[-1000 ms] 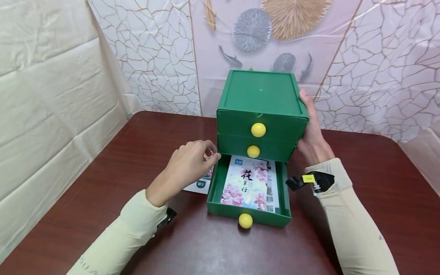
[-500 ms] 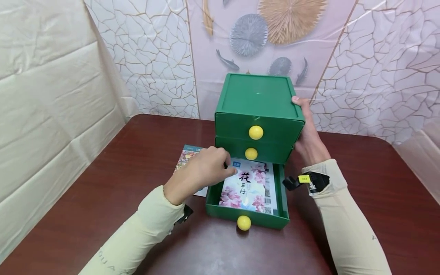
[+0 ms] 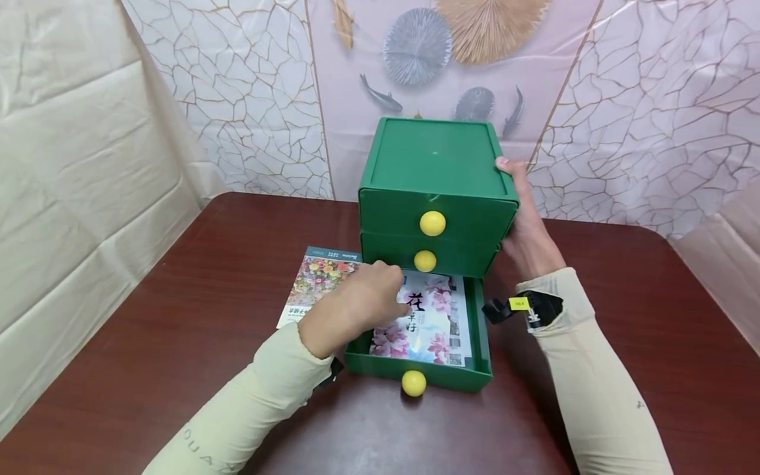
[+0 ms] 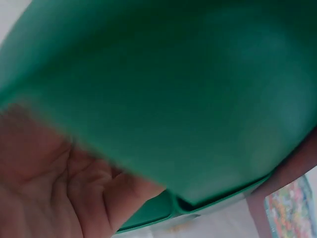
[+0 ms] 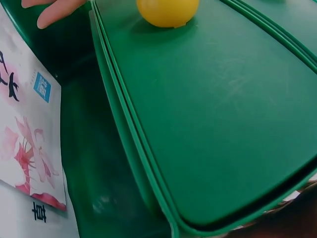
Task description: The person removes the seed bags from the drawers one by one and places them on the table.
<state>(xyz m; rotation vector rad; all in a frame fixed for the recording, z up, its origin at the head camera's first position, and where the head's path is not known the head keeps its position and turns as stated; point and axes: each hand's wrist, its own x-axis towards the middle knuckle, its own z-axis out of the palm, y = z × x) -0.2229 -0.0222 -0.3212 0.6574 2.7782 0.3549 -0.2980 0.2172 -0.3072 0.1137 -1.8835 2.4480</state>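
A green drawer cabinet (image 3: pixel 439 161) with yellow knobs stands on the table, its bottom drawer (image 3: pixel 439 376) pulled out. Inside lies a white packet (image 3: pixel 436 343) printed with pink blossoms, above another white sheet or packet. My left hand (image 3: pixel 371 297) is over the drawer's left side, covering part of the packet. Its fingertips (image 5: pixel 62 10) reach down into the drawer in the right wrist view, apart from the packet there. In the left wrist view a blurred green surface fills most of the picture. My right hand (image 3: pixel 522 224) holds the cabinet's right side, one digit over the top edge; the other fingers are hidden.
A colourful flower seed packet (image 3: pixel 311 280) lies on the dark red-brown table (image 3: pixel 208 277) left of the drawer. Behind the table hangs a patterned cloth (image 3: pixel 261 99). The two upper drawers (image 3: pixel 392 218) are closed, with yellow knobs protruding.
My left hand has moved right from the flower seed packet to over the open drawer, uncovering more of that packet. My right hand stays at the cabinet's side. The head view has shifted slightly.
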